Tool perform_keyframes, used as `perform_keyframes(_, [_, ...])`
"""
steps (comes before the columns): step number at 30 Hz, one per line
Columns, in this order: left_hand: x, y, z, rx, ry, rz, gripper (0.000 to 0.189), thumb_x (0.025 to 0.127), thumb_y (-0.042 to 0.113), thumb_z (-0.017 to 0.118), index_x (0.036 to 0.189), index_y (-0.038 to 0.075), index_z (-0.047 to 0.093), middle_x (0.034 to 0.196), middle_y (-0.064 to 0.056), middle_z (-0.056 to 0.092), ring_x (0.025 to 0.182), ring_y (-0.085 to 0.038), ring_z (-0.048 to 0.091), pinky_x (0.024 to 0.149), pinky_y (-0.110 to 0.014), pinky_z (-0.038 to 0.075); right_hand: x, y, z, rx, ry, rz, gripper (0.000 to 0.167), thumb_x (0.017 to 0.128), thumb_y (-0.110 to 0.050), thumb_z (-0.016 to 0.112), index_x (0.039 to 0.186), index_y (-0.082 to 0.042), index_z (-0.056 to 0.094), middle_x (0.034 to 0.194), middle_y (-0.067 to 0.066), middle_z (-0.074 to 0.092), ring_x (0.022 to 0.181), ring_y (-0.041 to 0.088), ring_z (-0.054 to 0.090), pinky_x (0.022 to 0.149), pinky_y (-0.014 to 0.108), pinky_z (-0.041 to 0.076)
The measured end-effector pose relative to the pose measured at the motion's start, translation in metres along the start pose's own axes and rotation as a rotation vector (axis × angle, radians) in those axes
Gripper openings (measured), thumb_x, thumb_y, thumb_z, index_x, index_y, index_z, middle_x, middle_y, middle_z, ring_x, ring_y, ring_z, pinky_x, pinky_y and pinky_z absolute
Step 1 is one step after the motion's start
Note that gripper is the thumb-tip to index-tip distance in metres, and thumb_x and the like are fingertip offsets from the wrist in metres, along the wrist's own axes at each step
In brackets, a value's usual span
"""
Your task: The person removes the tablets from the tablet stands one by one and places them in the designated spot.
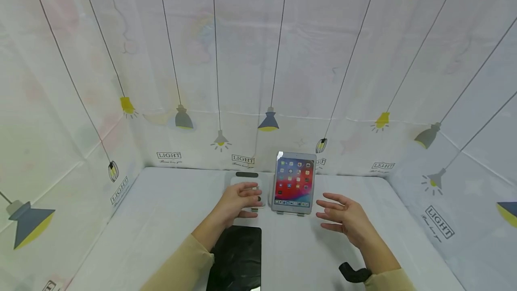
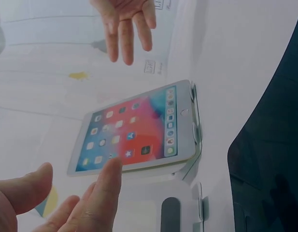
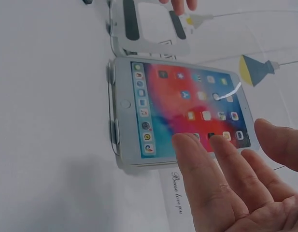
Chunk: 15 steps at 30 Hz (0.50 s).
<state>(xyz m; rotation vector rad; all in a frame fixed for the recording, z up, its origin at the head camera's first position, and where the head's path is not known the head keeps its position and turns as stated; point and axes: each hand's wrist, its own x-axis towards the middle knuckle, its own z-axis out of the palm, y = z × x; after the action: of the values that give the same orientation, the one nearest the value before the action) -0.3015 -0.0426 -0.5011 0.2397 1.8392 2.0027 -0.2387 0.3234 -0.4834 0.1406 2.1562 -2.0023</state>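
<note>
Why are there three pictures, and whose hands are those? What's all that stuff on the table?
They are one person's two hands, filmed by three cameras at once. The big picture comes from a camera on the person's head, looking down. The other two come from small cameras on the wrists, so they sit very close and look tilted.

On the white table a tablet with a bright red screen leans on a stand. Beside it is a second, empty white stand. A dark tablet with its screen off lies flat, nearer the person.

The left hand rests its fingers on the empty stand. The right hand is open beside the lit tablet and holds nothing.
</note>
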Motion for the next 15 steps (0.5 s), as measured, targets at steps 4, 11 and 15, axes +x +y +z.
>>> perform_keyframes(4, [0.005,0.003,0.001,-0.012,0.012,0.001,0.063,0.102,0.018,0.075,0.159,0.007,0.049,0.151,-0.016,0.066,0.121,-0.032,0.076,0.09,-0.052,0.066,0.005,0.001,-0.003,-0.016,0.013,-0.01,0.063,0.107,-0.015,0.066,0.163,-0.006,0.039,0.161,0.023,0.053,0.121,0.032,0.077,0.096,0.048,0.065])
perform_keyframes(11, [0.014,0.007,0.003,-0.002,0.035,0.017,0.06,0.103,0.017,0.075,0.157,0.009,0.052,0.155,-0.019,0.062,0.121,-0.031,0.077,0.089,-0.049,0.067,0.011,-0.004,-0.009,-0.03,0.015,-0.035,0.063,0.107,-0.014,0.066,0.163,-0.004,0.039,0.16,0.024,0.054,0.12,0.03,0.077,0.099,0.046,0.065])
perform_keyframes(15, [0.019,0.012,0.005,-0.005,0.045,0.025,0.058,0.103,0.015,0.074,0.156,0.009,0.053,0.154,-0.018,0.063,0.122,-0.031,0.076,0.09,-0.049,0.067,0.014,-0.006,-0.011,-0.034,0.014,-0.041,0.063,0.107,-0.013,0.066,0.162,-0.003,0.039,0.159,0.023,0.055,0.119,0.028,0.078,0.1,0.045,0.064])
